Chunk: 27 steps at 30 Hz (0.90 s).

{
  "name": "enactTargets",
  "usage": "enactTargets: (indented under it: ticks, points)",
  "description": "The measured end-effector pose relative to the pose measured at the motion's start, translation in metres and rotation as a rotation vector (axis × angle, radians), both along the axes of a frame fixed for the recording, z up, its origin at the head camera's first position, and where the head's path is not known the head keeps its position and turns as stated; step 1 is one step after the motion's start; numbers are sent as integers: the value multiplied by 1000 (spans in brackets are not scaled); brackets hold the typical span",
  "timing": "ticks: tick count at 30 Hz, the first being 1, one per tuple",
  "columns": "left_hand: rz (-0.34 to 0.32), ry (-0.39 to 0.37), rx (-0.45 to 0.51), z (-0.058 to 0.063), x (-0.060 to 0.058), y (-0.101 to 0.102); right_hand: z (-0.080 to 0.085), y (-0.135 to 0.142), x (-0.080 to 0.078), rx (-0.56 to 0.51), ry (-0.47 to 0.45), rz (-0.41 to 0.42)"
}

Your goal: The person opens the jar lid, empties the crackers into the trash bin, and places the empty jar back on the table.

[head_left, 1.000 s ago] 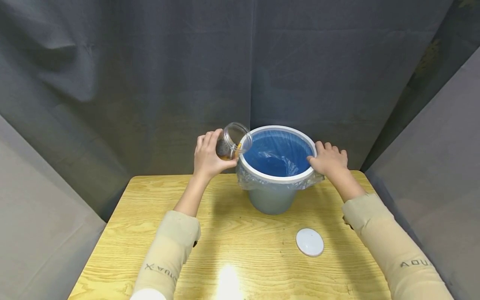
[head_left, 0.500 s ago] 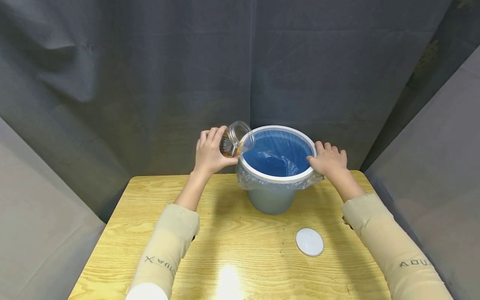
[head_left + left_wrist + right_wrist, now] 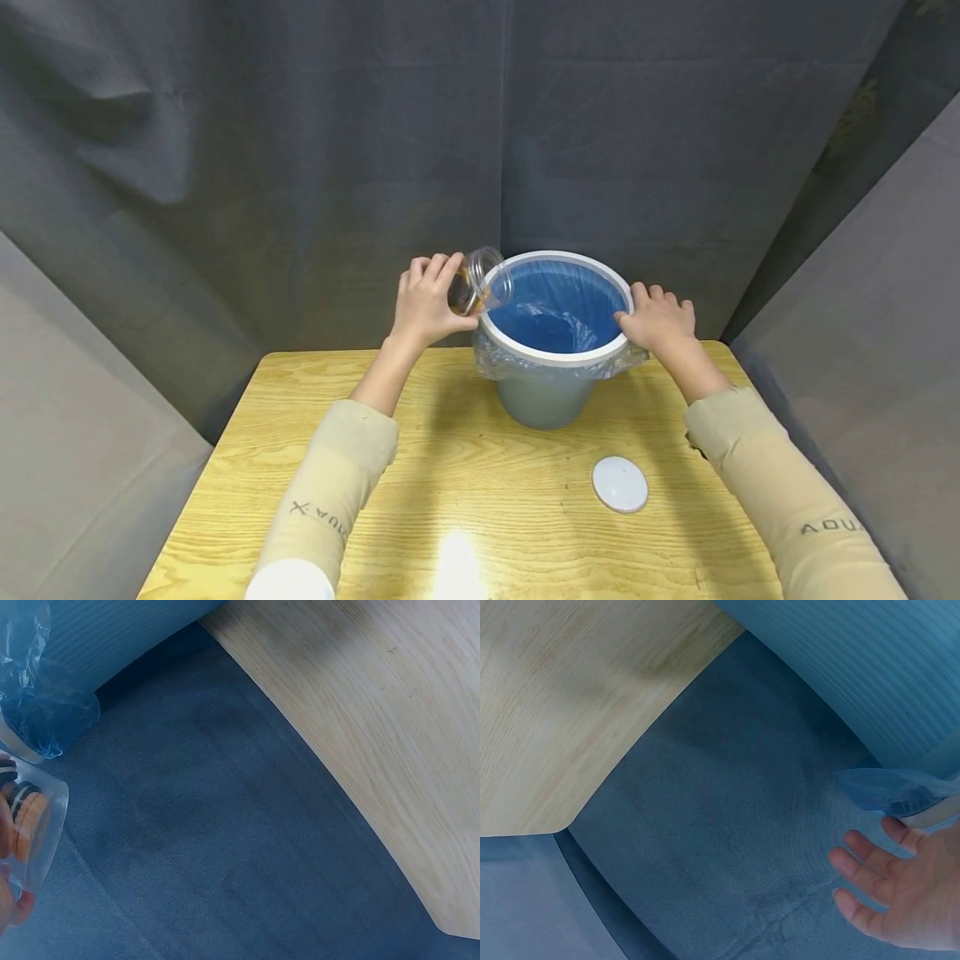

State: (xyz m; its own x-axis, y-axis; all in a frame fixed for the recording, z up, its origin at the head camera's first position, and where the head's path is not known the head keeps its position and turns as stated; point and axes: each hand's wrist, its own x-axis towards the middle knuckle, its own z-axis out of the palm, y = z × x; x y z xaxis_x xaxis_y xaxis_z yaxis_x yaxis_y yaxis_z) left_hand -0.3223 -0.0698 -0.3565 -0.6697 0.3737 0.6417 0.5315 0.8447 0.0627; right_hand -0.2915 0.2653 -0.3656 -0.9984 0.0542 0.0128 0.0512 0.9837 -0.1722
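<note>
My left hand [image 3: 426,302] grips a clear jar [image 3: 497,282], tilted on its side, its open mouth turned right over the left rim of a blue-grey trash can [image 3: 542,404]. Inside the jar, the left wrist view shows orange and dark layered cookies [image 3: 30,821]. A clear plastic bag [image 3: 497,360] lines the can and hangs over its white rim. My right hand [image 3: 660,322] holds the can's right rim, thumb over the inner side. In the right wrist view its fingers [image 3: 862,874] lie spread outside, below the rim.
A round white lid [image 3: 619,485] lies on the wooden table [image 3: 315,417], in front of the can and to the right. Grey curtains [image 3: 322,167] enclose the back and sides. The can stands near the table's far edge.
My left hand has shifted slightly right with the jar, bringing its mouth further over the can's rim. The orange pieces have shifted inside the jar. My right hand and the can have stayed put.
</note>
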Motion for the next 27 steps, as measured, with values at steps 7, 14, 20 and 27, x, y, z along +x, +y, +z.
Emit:
enactTargets:
  ticks: [7,14,20,27]
  points:
    - [10,-15,-75,2,0,3,0,2,0,18,-8,5]
    - [14,0,-119,5,0,4,-1,2,-1,14,-5,6]
    - [4,49,-169,7,-1,4,-1,2,-1,8,-6,7]
    - [0,121,-227,9,-4,7,-2,2,-1,7,-3,11]
